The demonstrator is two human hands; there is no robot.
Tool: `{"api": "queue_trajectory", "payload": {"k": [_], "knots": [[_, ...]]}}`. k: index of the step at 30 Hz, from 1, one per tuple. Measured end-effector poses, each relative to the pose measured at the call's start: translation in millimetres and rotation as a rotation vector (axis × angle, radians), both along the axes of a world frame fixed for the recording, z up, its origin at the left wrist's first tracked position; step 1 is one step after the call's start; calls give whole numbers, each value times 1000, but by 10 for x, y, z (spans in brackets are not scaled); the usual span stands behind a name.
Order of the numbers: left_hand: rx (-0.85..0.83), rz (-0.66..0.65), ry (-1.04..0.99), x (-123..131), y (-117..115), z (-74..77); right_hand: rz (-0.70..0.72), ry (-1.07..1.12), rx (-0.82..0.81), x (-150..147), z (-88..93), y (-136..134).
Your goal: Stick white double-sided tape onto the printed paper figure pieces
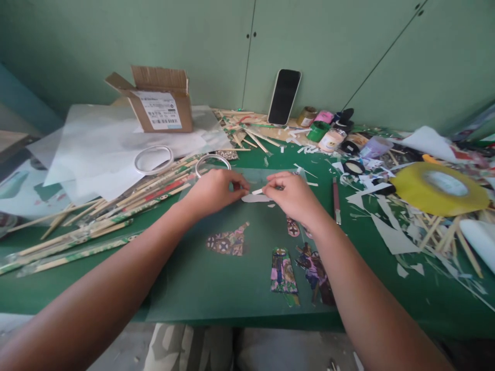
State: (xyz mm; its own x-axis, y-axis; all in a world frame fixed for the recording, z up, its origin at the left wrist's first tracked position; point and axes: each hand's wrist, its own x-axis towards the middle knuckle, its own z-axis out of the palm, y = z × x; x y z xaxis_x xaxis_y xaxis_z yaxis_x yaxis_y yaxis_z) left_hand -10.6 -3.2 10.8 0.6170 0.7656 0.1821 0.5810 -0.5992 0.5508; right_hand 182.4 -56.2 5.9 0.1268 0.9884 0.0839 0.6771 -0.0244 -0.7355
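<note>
Two bare forearms fill the near foreground, both cut off by the bottom edge, and they meet over the middle of the green table. Below the table edge shows a bit of patterned trouser cloth, too dim to read.

The left hand has thumb and forefinger pinched on the left end of a white paper shape, which lies flat between the two hands near the table's centre. A red speck sits at those fingertips; what it is cannot be told. The right hand is curled, its fingertips nipping a thin white strip just above the shape. Whether the strip is joined to the shape is not clear, and the right hand hides the shape's right end.

Nearer than the hands lie patterned cutouts under or on a clear sheet whose edges are faint; the right forearm covers part of the right-hand ones.

Bamboo sticks lie in a heap on the left, with two tape rings beyond them. Far left stands an open cardboard box on white paper. A phone leans on the far wall, small jars beside it. On the right a yellow tape roll rests among paper scraps, and a red tool lies just right of the right hand.
</note>
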Motion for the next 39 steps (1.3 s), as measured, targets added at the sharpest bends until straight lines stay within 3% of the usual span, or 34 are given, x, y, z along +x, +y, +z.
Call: {"api": "queue_trajectory", "payload": {"k": [2, 5, 12, 31, 39], "knots": [[37, -72, 120, -5, -21, -4, 26, -24, -40, -3, -54, 11], [80, -69, 204, 10, -47, -4, 32, -67, -27, -14, -132, 30], [79, -51, 211, 31, -60, 6, -15, -146, 60, -24, -249, 51], [171, -133, 226, 58, -98, -5, -66, -287, 108, -98, -262, -40], [142, -114, 225, 61, -102, -2, -71, -237, -22, -126, -141, -39]]}}
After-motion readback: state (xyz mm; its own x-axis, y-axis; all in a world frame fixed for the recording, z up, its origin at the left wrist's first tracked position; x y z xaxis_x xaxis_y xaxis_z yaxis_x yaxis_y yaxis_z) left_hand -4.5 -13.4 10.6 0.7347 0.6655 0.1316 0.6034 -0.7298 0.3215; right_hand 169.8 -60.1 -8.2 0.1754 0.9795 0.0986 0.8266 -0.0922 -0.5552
